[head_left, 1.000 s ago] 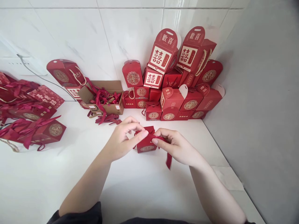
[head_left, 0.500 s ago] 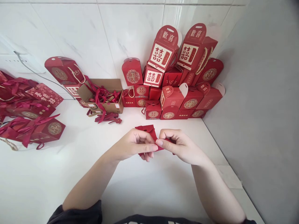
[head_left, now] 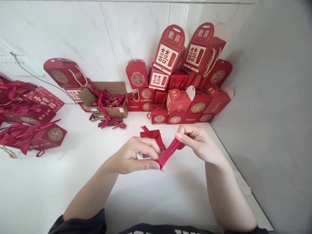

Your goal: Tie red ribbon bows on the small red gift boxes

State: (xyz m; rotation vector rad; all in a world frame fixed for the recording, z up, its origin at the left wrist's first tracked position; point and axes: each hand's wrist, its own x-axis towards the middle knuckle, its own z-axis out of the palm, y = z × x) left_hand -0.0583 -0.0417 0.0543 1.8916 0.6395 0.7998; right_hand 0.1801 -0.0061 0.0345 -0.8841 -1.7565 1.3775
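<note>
A dark-red ribbon is stretched at a slant between my two hands, above the white table. My left hand pinches its lower end between thumb and fingers. Higher up and to the right, my right hand pinches the other end. Just behind the ribbon a small red gift box lies on the table, partly covered by my left hand. A short ribbon tail sticks out at the box's upper left. Part of the ribbon behind my fingers is hidden.
An open cardboard box of dark-red ribbons stands at the back, with loose ribbons before it. Red gift boxes are stacked along the tiled wall. Ribbon-tied boxes sit at the left. A grey wall bounds the right.
My hands have drawn apart, the right one up and right, the left one slightly down and left. The ribbon is now pulled out between them, and more of the box behind shows.
</note>
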